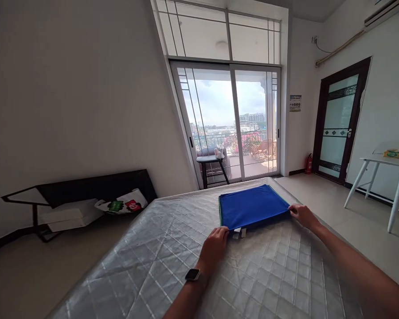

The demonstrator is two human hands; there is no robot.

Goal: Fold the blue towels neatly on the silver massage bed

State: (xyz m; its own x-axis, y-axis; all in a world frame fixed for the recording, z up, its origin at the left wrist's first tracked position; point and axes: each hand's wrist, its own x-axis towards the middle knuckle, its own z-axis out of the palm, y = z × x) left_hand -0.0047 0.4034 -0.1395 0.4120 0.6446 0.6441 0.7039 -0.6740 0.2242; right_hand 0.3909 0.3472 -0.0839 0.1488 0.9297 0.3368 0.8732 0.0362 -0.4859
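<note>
A blue cloth (252,206) with green edging lies as a flat rectangle on a silver quilted cover (173,257). White tags (239,233) stick out from under its near edge. My left hand (216,243), with a dark-faced watch (192,274) on the wrist, is closed on the cloth's near left corner. At the near right corner, the fingers of my right hand (302,215) pinch the cloth. Its near edge is slightly raised between my two hands.
A black stool (213,160) stands by the sliding glass door (231,124) beyond the far edge. On the left is a low black table (96,186) with a white box and a printed bag. A white table (382,161) stands to the right, near a dark-framed door (342,122).
</note>
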